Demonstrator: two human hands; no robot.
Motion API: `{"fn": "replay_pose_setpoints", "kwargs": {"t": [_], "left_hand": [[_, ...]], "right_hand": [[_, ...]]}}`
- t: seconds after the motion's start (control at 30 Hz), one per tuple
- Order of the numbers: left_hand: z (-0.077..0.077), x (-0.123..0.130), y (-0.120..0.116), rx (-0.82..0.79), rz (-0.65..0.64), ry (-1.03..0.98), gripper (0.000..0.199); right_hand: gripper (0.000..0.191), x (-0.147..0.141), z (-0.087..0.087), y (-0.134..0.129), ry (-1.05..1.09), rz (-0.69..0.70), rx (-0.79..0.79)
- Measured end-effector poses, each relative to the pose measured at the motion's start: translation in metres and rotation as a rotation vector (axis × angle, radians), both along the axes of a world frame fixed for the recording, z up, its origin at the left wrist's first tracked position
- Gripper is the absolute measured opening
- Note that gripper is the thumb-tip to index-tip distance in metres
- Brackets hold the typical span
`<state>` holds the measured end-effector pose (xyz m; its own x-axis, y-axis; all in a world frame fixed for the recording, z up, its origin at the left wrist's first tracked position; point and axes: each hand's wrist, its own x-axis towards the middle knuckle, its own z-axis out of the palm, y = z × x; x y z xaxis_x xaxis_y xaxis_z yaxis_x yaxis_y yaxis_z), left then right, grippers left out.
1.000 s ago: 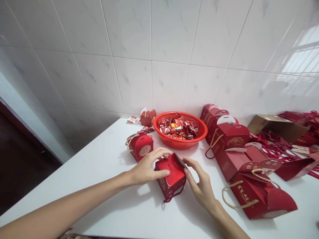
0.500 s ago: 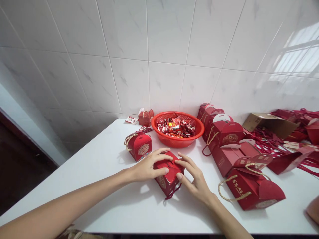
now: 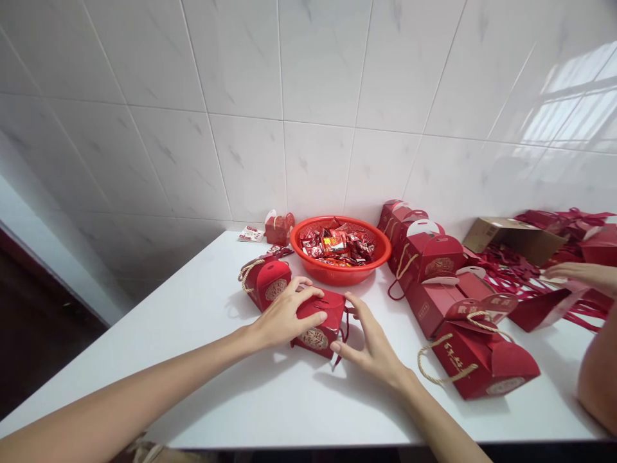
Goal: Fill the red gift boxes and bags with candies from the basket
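A red gift box (image 3: 319, 332) with a round gold emblem sits in front of me, its top flaps folded down and a dark red ribbon hanging at its right side. My left hand (image 3: 290, 313) rests on its top left, fingers spread over the lid. At the box's right end is my right hand (image 3: 370, 341), thumb and fingers apart around the corner and ribbon. Just behind my left hand stands another red box (image 3: 266, 283) with a gold rope handle.
A red basket (image 3: 341, 275) of wrapped sweets stands behind. Red boxes (image 3: 438, 257) line the right, one with rope handles (image 3: 482, 360) nearest. Farther right are ribbons, a cardboard box (image 3: 513, 239) and another person's hand (image 3: 585, 275). A tiled wall borders the table.
The box between my hands has turned, so its emblem side now faces me more. Another person's hand and arm have come in at the right edge. The view has shifted slightly.
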<state>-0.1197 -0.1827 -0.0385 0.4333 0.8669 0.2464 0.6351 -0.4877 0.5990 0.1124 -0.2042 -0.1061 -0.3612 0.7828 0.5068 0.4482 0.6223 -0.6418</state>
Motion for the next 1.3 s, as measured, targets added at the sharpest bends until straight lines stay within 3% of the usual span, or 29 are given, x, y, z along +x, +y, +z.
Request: {"fn": "replay_pose_setpoints", "kwargs": {"t": [0.2,0.5,0.7,0.9,1.3], "left_hand": [[0.0,0.0,-0.001,-0.018,-0.003,0.001,0.04],[0.001,0.0,-0.001,-0.006,-0.007,0.01,0.04],[0.0,-0.003,-0.001,-0.013,-0.021,0.006,0.041],[-0.001,-0.003,0.001,-0.015,-0.014,0.003,0.042],[-0.001,-0.008,0.004,-0.023,-0.048,-0.008,0.037]], "right_hand": [[0.061,-0.002,0.003,0.0,0.018,-0.029,0.07],[0.047,-0.012,0.002,0.004,0.014,-0.049,0.043],[0.048,-0.01,-0.002,0.01,0.0,-0.017,0.016],[0.067,-0.009,-0.001,0.006,-0.038,-0.018,-0.015],[0.05,-0.008,-0.001,0.004,-0.054,-0.048,0.074]]}}
